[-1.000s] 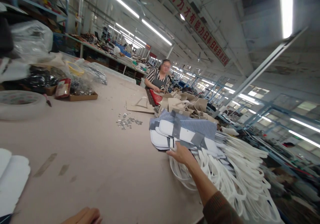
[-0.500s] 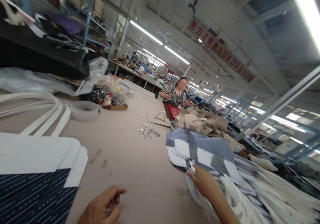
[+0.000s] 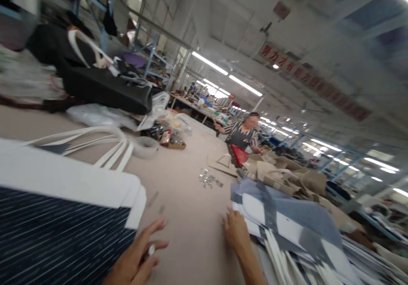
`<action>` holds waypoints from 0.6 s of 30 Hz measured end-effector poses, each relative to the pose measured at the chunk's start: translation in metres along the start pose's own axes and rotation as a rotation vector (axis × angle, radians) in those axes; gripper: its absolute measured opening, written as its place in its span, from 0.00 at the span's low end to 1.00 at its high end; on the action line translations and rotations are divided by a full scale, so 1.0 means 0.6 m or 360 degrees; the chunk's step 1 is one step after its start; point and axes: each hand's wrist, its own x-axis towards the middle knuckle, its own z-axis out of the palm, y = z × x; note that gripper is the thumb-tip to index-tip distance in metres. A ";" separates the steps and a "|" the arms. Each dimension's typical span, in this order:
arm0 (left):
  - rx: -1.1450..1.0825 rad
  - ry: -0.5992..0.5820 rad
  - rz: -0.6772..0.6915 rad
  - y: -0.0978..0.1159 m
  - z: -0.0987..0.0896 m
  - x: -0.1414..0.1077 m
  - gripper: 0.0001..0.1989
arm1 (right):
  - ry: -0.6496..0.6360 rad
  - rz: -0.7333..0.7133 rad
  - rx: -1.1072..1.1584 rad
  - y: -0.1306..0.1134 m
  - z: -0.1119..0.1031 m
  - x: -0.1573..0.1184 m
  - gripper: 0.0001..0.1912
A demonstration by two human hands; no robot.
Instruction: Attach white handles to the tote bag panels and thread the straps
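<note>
L hand [image 3: 135, 255] pinching small white piece [image 3: 151, 249], other fingers spread, navy striped panel [image 3: 57, 238] just left. R hand [image 3: 236, 229] spread, fingertips against stacked white panels [image 3: 287, 221] w/ grey tape [image 3: 269, 204].

**We turned left, and our hands moved**

Our left hand [image 3: 135, 255] came up from the bottom edge of the tabletop [image 3: 188, 242] and now holds a small white piece [image 3: 151, 249] between its fingers, beside a navy pinstriped bag panel [image 3: 57, 234]. This panel now fills the left side, with its white handles [image 3: 111, 142] above it. Our right hand [image 3: 236, 232] moved off the handles and is now just beside the stack of panels [image 3: 287, 221]. A black bag [image 3: 105, 91] came into view behind.
</note>
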 end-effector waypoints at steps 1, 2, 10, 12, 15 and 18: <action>0.0009 -0.0026 -0.0051 0.023 -0.011 0.003 0.26 | -0.0005 -0.0097 0.0160 -0.021 -0.006 -0.012 0.20; 0.0051 -0.0025 -0.0036 0.041 -0.019 0.008 0.28 | -0.0008 -0.0222 0.0425 -0.046 -0.014 -0.027 0.19; 0.0431 -0.0049 0.0272 0.059 -0.033 0.010 0.39 | -0.0150 -0.1097 0.1430 -0.246 -0.096 -0.153 0.14; 0.0568 -0.0020 0.0353 0.050 -0.042 0.005 0.40 | -0.0164 -0.1094 0.1390 -0.264 -0.093 -0.159 0.13; 0.0652 0.0020 0.0439 0.023 -0.051 0.000 0.41 | -0.0274 -0.1013 0.1424 -0.276 -0.068 -0.158 0.10; 0.0659 0.0113 0.0620 -0.020 -0.044 0.010 0.41 | -0.0414 -0.0779 0.1389 -0.288 -0.024 -0.146 0.06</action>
